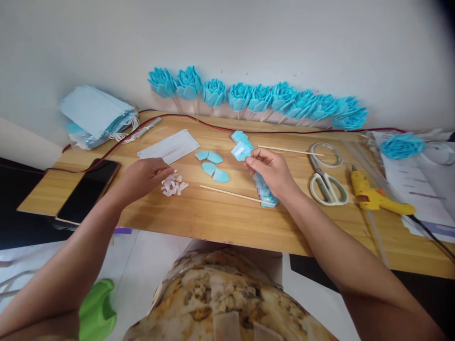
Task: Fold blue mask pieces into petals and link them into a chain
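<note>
My right hand (pixel 270 171) is closed on a blue folded petal piece (pixel 241 150) with a white strip of tape on it, held just above the wooden table (pixel 227 218). Under that hand lies a stack of blue petal pieces (pixel 265 192). My left hand (pixel 144 176) hovers over a small heap of white tape bits (pixel 173 184), fingers curled and pinched at the heap. Three loose blue petals (pixel 213 166) lie between my hands. A thin wooden stick (pixel 234 194) lies in front of them.
A row of finished blue paper roses (pixel 256 97) leans on the wall. Scissors (pixel 327 184), a tape roll (pixel 325 155), a yellow glue gun (pixel 373 196) and papers sit at right. A black phone (pixel 88 189), a face mask (pixel 168 147) and a mask pile (pixel 95 116) are at left.
</note>
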Demonstrator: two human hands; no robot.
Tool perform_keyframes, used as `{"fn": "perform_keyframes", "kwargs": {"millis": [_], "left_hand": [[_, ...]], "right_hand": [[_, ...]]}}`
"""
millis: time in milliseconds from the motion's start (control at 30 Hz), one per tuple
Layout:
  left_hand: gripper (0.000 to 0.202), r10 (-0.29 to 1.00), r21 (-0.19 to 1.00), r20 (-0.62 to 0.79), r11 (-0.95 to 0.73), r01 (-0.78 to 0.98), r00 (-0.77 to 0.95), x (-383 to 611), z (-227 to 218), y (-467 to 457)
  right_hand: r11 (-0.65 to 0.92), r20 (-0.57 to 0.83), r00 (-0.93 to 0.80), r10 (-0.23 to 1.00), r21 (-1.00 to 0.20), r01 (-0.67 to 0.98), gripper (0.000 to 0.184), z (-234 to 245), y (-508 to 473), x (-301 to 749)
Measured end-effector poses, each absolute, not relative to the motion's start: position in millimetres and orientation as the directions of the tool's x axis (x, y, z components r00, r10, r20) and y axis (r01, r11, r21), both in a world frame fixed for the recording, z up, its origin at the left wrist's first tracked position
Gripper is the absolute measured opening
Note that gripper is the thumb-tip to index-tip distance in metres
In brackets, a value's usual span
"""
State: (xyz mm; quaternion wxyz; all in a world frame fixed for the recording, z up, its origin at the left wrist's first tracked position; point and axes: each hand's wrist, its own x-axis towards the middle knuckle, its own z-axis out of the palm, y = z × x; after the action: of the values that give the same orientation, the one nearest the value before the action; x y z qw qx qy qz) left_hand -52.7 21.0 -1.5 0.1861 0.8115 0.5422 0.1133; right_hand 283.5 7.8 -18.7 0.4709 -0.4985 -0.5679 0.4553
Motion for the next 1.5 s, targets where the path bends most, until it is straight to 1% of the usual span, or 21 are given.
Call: {"fn": "perform_keyframes", "kwargs": {"millis": [100, 200, 300, 400, 433, 533, 633, 733, 800, 933, 1100, 1233, 1333, 1400, 1500], "left_hand": [[0.027, 0.927, 0.474, 0.042, -0.348, 0.809, 0.374, -51.7, -7.4, 22.4], [0.021, 0.906, 0.493, 0.103, -0.405, 0.77, 0.411, -51.2, -8.0, 22.4], [0.022, 0.892, 0.512, 0.2, -0.448, 0.732, 0.406, -42.1, 0.2, 21.6], [0.027, 0.89, 0.602, 0.273, -0.454, 0.656, 0.366, -15.2, 13.3, 21.5], [0.028, 0.892, 0.641, 0.268, -0.447, 0.624, 0.364, -2.9, 16.9, 22.0], [0.034, 0.9, 0.775, 0.191, -0.383, 0.503, 0.391, 36.2, 21.3, 25.8], [0.038, 0.891, 0.905, 0.07, -0.245, 0.347, 0.448, 67.5, 17.7, 33.3], [0.037, 0.887, 0.976, 0.006, -0.106, 0.191, 0.462, 85.7, 14.4, 42.2], [0.033, 0.898, 0.988, 0.0, -0.068, 0.139, 0.441, 92.3, 14.9, 47.2], [0.023, 0.903, 0.992, -0.013, -0.043, 0.121, 0.43, 97.7, 16.5, 52.1], [0.023, 0.903, 0.992, -0.03, -0.026, 0.125, 0.429, 95.5, 8.7, 48.6], [0.026, 0.902, 0.991, -0.083, 0.028, 0.134, 0.424, 94.0, -0.2, 44.7], [0.025, 0.915, 0.997, -0.058, 0.032, 0.071, 0.4, 95.2, -4.3, 43.8], [0.024, 0.924, 0.999, -0.026, 0.016, 0.031, 0.382, 96.6, -5.0, 43.2], [0.025, 0.926, 1.0, -0.005, 0.001, 0.011, 0.377, 98.7, -3.7, 41.3]], "right_hand": [[0.074, 0.065, -0.068, 0.996, -0.988, 0.136, 0.017, -18.0, 6.6, 283.7], [0.066, 0.058, -0.068, 0.996, -0.99, 0.126, 0.017, -18.2, 5.9, 283.5], [0.078, 0.069, -0.074, 0.995, -0.989, 0.127, 0.017, -18.7, 5.5, 283.1], [0.089, 0.078, -0.094, 0.993, -0.988, 0.124, 0.019, -17.3, 4.3, 282.0], [0.091, 0.078, -0.102, 0.992, -0.988, 0.121, 0.019, -16.2, 3.8, 281.6], [0.099, 0.084, -0.115, 0.99, -0.987, 0.126, 0.022, -12.7, 2.2, 280.9], [0.11, 0.094, -0.118, 0.988, -0.985, 0.135, 0.022, -10.5, 1.7, 281.5], [0.101, 0.085, -0.123, 0.989, -0.986, 0.134, 0.021, -10.0, 2.1, 282.7], [0.096, 0.079, -0.129, 0.988, -0.987, 0.131, 0.022, -9.9, 2.4, 283.4], [0.105, 0.088, -0.132, 0.987, -0.986, 0.132, 0.019, -8.1, 2.9, 285.2], [0.097, 0.085, -0.092, 0.992, -0.987, 0.127, 0.019, -4.3, 4.7, 290.2], [0.061, 0.058, -0.07, 0.996, -0.997, 0.05, 0.022, -5.3, 6.1, 292.5], [0.03, 0.032, -0.104, 0.994, -0.999, -0.021, 0.029, -7.1, 5.5, 291.6], [0.022, 0.022, -0.129, 0.991, -1.0, 0.003, 0.03, -7.7, 4.5, 290.1], [0.047, 0.032, -0.153, 0.988, -0.994, 0.098, 0.028, -8.4, 3.2, 287.9]]}}
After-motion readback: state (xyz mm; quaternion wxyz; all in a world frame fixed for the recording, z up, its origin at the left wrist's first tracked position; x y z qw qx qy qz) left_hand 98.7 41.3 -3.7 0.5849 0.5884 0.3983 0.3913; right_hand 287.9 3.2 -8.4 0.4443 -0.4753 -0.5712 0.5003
